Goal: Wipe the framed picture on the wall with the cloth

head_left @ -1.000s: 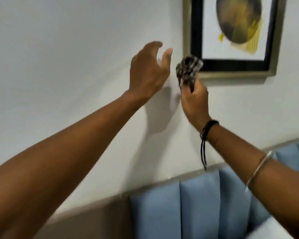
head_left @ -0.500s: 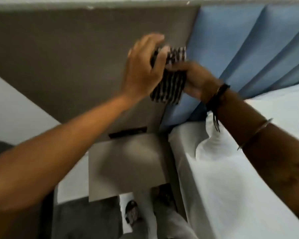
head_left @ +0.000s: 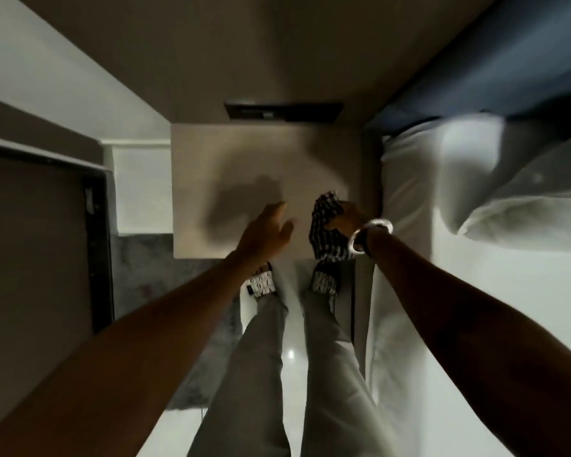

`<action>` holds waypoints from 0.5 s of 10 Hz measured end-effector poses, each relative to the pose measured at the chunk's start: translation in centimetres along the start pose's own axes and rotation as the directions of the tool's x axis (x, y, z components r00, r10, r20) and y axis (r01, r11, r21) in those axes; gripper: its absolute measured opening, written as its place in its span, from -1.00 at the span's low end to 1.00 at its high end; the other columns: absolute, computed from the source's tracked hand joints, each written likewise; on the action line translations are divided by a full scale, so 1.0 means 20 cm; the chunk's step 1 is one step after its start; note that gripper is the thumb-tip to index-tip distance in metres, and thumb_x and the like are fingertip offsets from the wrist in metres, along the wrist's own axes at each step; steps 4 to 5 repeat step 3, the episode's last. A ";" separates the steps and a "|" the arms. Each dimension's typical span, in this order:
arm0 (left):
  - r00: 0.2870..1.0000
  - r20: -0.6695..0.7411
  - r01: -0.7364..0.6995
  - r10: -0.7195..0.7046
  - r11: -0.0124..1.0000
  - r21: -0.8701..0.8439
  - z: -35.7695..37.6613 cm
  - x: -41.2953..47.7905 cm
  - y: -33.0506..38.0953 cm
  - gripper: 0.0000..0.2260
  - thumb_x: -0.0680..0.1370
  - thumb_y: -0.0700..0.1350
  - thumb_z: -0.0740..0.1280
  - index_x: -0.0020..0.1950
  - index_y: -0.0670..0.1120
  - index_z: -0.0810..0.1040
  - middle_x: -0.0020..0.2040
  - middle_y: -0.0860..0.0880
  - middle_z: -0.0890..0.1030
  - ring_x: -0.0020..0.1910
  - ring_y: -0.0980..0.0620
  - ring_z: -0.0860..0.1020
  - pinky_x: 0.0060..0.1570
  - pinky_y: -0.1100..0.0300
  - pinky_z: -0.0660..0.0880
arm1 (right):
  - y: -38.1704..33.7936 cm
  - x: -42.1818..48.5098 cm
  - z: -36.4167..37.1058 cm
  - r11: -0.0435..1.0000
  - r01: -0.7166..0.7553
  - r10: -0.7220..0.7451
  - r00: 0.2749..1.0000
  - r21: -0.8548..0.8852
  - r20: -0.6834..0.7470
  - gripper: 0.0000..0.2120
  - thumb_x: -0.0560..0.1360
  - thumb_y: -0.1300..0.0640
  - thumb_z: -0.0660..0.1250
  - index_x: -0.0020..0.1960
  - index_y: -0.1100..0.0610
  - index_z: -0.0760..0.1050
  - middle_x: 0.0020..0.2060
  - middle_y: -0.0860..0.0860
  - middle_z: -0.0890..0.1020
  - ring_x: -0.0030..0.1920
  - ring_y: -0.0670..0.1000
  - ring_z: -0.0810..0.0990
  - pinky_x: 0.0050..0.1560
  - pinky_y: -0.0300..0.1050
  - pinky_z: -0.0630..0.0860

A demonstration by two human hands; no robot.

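Cloth (head_left: 327,230), checked black and white, is bunched in the right hand (head_left: 348,219), whose fingers are clenched around it just right of centre, at about three o'clock from the left hand (head_left: 266,232). That left hand is empty, fingers loosely spread and released, held apart from the cloth with a narrow gap between them. Both hands hover over the pale top of a bedside table (head_left: 231,166), which carries the left hand's dark shadow toward ten o'clock. A silver bangle (head_left: 370,230) circles the right wrist. Below the hands, toward six o'clock, grey trousers (head_left: 264,374) run down to two patterned slippers (head_left: 261,285) on a glossy white floor (head_left: 290,354). At three o'clock lies a white bed (head_left: 475,291) with a pillow (head_left: 524,206) toward two o'clock, under a blue padded headboard (head_left: 508,61). At nine o'clock stands a dark panel (head_left: 30,242). The framed picture lies outside this view.
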State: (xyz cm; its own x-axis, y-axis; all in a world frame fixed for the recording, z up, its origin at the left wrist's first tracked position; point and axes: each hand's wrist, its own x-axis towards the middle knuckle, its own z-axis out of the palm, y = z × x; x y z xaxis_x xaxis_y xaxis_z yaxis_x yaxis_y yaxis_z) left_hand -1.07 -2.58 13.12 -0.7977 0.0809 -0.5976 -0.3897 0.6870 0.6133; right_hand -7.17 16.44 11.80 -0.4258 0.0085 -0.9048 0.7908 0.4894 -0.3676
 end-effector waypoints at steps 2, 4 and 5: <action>0.989 0.125 0.074 -0.076 0.997 0.020 0.23 0.30 -0.15 -0.48 0.63 -0.03 0.22 0.55 -0.11 0.16 0.52 -0.16 0.29 0.41 -0.17 0.39 0.35 -0.09 0.38 | 0.13 0.53 0.07 0.998 -0.055 0.057 0.998 -0.036 0.041 -0.38 0.45 0.41 0.40 0.48 0.27 0.32 0.40 0.25 0.47 0.39 0.27 0.46 0.39 0.16 0.43; 0.988 0.105 0.112 -0.116 0.993 0.042 0.29 0.43 -0.16 -0.45 0.62 -0.01 0.25 0.55 -0.11 0.16 0.52 -0.16 0.30 0.40 -0.18 0.40 0.36 -0.13 0.38 | 0.21 0.66 0.10 0.993 -0.036 0.025 0.995 -0.115 -0.098 -0.23 0.47 0.29 0.43 0.56 0.21 0.13 0.50 0.22 0.34 0.47 0.24 0.35 0.45 0.15 0.35; 0.988 0.105 0.112 -0.116 0.993 0.042 0.29 0.43 -0.16 -0.45 0.62 -0.01 0.25 0.55 -0.11 0.16 0.52 -0.16 0.30 0.40 -0.18 0.40 0.36 -0.13 0.38 | 0.21 0.66 0.10 0.993 -0.036 0.025 0.995 -0.115 -0.098 -0.23 0.47 0.29 0.43 0.56 0.21 0.13 0.50 0.22 0.34 0.47 0.24 0.35 0.45 0.15 0.35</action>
